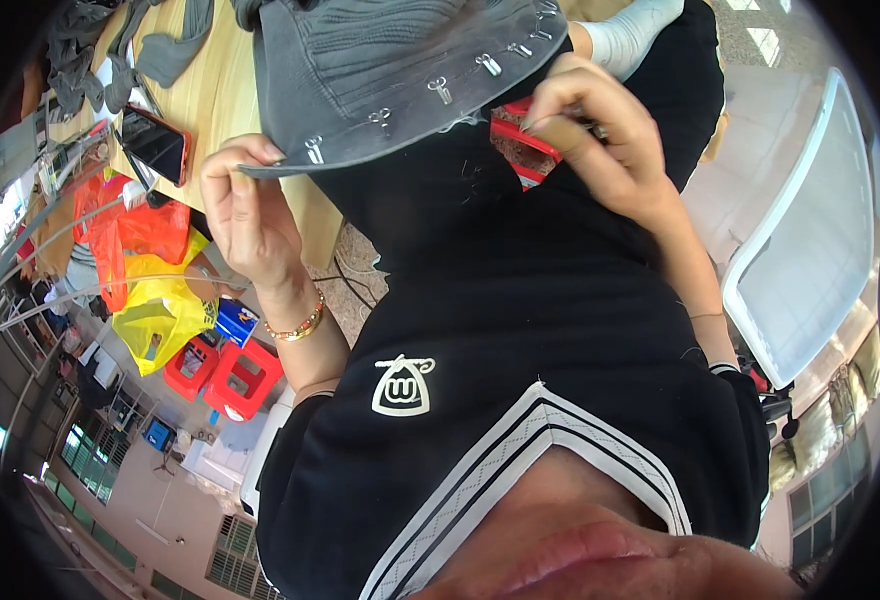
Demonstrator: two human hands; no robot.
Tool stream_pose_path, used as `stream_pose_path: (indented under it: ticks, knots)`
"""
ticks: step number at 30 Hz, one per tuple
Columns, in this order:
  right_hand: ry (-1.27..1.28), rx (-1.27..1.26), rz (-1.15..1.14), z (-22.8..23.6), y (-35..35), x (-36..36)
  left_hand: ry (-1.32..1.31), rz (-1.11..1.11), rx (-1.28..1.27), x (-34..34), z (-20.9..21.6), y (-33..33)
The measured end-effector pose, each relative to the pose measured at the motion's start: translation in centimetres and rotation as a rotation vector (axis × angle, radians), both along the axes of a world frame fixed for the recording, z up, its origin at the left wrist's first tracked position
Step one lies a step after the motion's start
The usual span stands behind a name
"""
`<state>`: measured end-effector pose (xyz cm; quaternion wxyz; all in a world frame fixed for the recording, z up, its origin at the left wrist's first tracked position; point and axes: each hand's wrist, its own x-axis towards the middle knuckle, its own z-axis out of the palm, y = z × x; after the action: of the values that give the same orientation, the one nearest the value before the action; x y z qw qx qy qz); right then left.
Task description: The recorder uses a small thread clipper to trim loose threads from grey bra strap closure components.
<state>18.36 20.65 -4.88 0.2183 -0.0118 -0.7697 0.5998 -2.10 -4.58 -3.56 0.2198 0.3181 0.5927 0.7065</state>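
A grey ribbed knit garment point(360, 60) lies over my lap and the table edge. Along its smooth curved band sits a row of several silvery metal hooks point(440, 90). My left hand point(250, 205) is closed in a pinch on the band's left end, thumb on top. My right hand point(605, 135) is raised off the band's right end, thumb and fingers curled together. Something small and dark shows between its fingers, too small to name. The garment's far part runs out of view at the top.
A pale wooden table point(225, 85) bears a phone point(157, 145) and grey fabric pieces point(175, 55). Left and below are red and yellow plastic bags point(160, 310) and red stools point(245, 380). At right stands a white-framed panel point(810, 235).
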Motion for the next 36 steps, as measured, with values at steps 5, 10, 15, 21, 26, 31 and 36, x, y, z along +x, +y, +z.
stream_pose_path:
  ticks: [5,10,15,21,26,31,36]
  knots:
    - [-0.101,-0.301,-0.121,-0.8,1.8,2.2,0.009,0.075,0.068,-0.7,0.3,-1.2]
    - [-0.152,-0.172,-0.119,-2.3,3.0,2.0,0.127,0.074,-0.123,-1.5,-0.6,-1.4]
    - [-0.143,0.055,-0.04,-3.8,1.8,1.6,0.366,0.13,-0.169,-1.7,-0.1,-1.5]
    - [-0.242,0.01,-0.381,-3.7,0.5,0.3,0.454,0.26,-0.157,-0.2,1.8,0.1]
    - [-0.183,0.027,-0.333,-2.7,1.2,0.4,0.32,0.163,-0.215,1.5,1.0,0.6]
    - [-0.187,-0.018,-0.32,-1.4,-0.7,-1.9,0.207,0.203,-0.163,1.6,0.1,0.4]
    - [-0.213,-0.029,-0.244,-1.6,-1.0,-3.0,0.072,0.152,-0.096,0.9,-0.2,-0.5]
